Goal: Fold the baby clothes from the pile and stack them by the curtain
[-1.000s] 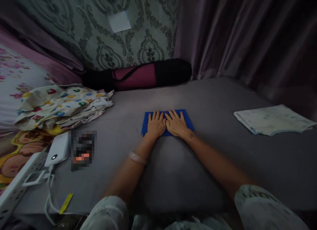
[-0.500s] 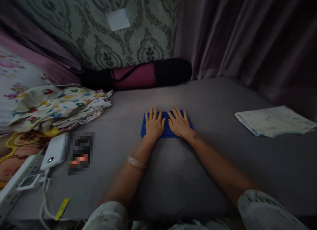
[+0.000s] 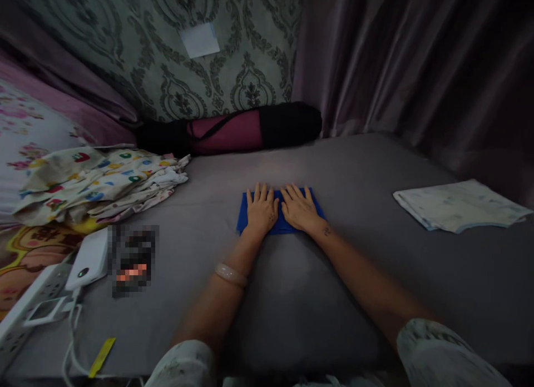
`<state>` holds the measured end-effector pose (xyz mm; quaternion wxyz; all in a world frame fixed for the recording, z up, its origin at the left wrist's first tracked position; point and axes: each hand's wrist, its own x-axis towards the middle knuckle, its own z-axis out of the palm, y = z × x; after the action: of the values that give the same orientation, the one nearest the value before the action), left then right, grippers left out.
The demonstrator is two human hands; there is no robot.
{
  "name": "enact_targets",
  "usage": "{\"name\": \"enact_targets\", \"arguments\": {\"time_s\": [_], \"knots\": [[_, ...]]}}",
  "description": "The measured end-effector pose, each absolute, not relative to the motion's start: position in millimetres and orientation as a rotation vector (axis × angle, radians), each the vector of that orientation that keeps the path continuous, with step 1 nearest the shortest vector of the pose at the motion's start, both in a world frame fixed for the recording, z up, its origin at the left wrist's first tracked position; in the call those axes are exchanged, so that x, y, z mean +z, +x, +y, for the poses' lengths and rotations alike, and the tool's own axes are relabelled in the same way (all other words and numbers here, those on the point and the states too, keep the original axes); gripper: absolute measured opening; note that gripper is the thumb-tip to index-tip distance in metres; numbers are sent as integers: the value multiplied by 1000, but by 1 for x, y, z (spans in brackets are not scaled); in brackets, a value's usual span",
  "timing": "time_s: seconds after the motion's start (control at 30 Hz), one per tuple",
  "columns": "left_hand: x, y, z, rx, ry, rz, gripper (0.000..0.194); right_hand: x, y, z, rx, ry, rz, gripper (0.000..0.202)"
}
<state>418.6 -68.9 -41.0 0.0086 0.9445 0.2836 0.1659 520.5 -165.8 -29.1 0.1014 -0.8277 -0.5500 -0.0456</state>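
A folded blue cloth (image 3: 285,227) lies flat on the grey sheet in front of me. Palm down on its left half rests my left hand (image 3: 262,209), its fingers stretched forward and slightly spread. My right hand (image 3: 298,208) presses on the right half in the same way, fingers apart. A narrow strip of blue shows between the two hands, which do not touch. Much of the cloth is hidden under them, so I cannot tell what kind of item it is.
Folded pale cloth (image 3: 461,206) lies at the right. Patterned, rumpled fabric (image 3: 100,175) is at the left, above a white power bank (image 3: 89,259), a power strip (image 3: 35,295) with cables, and a yellow tag (image 3: 102,357). A black and maroon long bag (image 3: 233,131) lies along the wall.
Both hands stay flat on the blue cloth; the right has shifted very slightly left, closer to the left hand. The whole view has tipped slightly.
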Motion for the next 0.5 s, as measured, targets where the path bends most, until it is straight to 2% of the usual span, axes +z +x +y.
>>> {"name": "enact_targets", "arguments": {"time_s": [0.23, 0.5], "knots": [[-47, 425, -66, 301, 2908, 837, 52, -39, 520, -155, -53, -2440, -1672, 55], [-39, 416, -67, 473, 2901, 930, 57, -29, 526, -167, -137, -2432, -1574, 57]]}}
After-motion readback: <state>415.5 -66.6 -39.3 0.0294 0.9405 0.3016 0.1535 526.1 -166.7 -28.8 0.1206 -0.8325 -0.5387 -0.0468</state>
